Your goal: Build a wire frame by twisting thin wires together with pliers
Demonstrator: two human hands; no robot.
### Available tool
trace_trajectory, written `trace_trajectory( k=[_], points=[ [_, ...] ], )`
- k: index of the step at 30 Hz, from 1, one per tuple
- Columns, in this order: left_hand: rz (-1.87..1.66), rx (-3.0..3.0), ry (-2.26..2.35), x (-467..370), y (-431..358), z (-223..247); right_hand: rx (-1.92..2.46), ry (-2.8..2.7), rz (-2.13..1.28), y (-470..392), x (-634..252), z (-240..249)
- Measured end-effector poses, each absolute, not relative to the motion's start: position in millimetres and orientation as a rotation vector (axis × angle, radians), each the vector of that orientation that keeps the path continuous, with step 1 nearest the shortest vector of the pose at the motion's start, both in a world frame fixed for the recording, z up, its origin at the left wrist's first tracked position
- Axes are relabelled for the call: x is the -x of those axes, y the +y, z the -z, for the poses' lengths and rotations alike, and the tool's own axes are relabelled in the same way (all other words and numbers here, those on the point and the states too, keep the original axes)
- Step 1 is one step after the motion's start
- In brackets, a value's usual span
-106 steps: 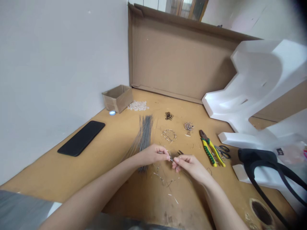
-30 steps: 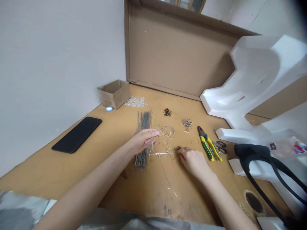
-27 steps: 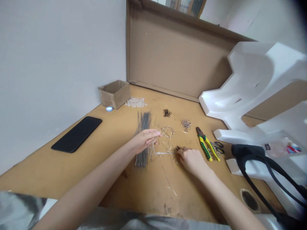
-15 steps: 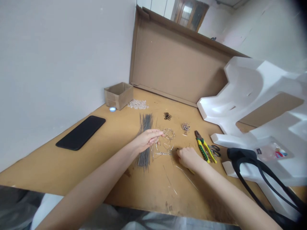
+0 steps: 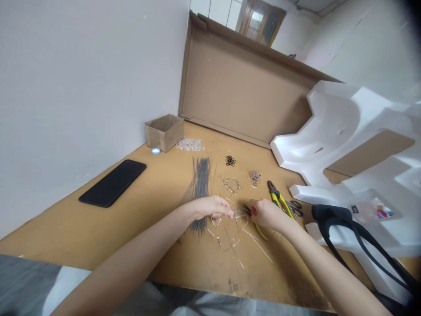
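Note:
A thin wire ring with small shiny pieces [image 5: 219, 239] hangs from the pinched fingers of my left hand [image 5: 217, 208], just right of a bundle of grey wires [image 5: 201, 175]. My right hand [image 5: 263, 213] is closed around small pliers with a yellow handle [image 5: 261, 231]; their dark jaws point left toward the ring. Another wire ring [image 5: 231, 185] lies on the table beyond my hands. Loose wire pieces [image 5: 258, 246] lie in front of them.
Green-and-yellow pliers [image 5: 279, 197] and black scissors [image 5: 295, 207] lie at the right, near white foam [image 5: 296, 149]. Small black rings [image 5: 230, 161], a bead pile [image 5: 255, 176], clear pieces [image 5: 190, 144], a small cardboard box [image 5: 164, 134] and a black phone-like slab [image 5: 112, 183] sit farther off.
My left hand has come nearer and to the right, away from the ring lying on the table, with a wire ring in its fingers. My right hand has shifted slightly right with the pliers.

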State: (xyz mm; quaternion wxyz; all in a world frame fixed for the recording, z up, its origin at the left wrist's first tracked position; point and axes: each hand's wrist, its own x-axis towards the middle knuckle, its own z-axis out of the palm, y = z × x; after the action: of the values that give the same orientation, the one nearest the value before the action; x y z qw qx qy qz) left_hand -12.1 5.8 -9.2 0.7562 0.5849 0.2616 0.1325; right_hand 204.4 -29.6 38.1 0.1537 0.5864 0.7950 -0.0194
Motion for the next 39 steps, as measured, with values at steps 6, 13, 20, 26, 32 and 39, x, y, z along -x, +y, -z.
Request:
trace_trajectory(
  k=[6,13,20,26,32,39],
  points=[
    [-0.236,-1.56,0.838,-8.5,-5.9,29.5,-1.801,2.378,0.165,-24.4,-213.1,-45.8],
    [-0.356,-1.984,1.099,-7.5,-14.4,25.6,-1.706,2.468,0.344,-22.7,-207.8,-60.4],
    [-0.802,-2.369,1.017,-2.8,-24.0,-3.0,-1.483,2.402,-0.135,-32.5,-170.0,-71.6],
    [-0.888,-2.086,0.953,-7.9,-23.6,-0.7,-1.387,2.466,-0.18,-27.6,-141.9,-80.4],
    [-0.925,-1.628,0.918,-8.6,-14.2,9.7,-1.513,2.564,-0.035,-27.7,-148.9,-82.4],
    [-0.889,-1.155,0.854,-0.7,7.6,7.3,-1.972,2.133,-0.077,-56.2,-216.6,-35.8]
  ],
)
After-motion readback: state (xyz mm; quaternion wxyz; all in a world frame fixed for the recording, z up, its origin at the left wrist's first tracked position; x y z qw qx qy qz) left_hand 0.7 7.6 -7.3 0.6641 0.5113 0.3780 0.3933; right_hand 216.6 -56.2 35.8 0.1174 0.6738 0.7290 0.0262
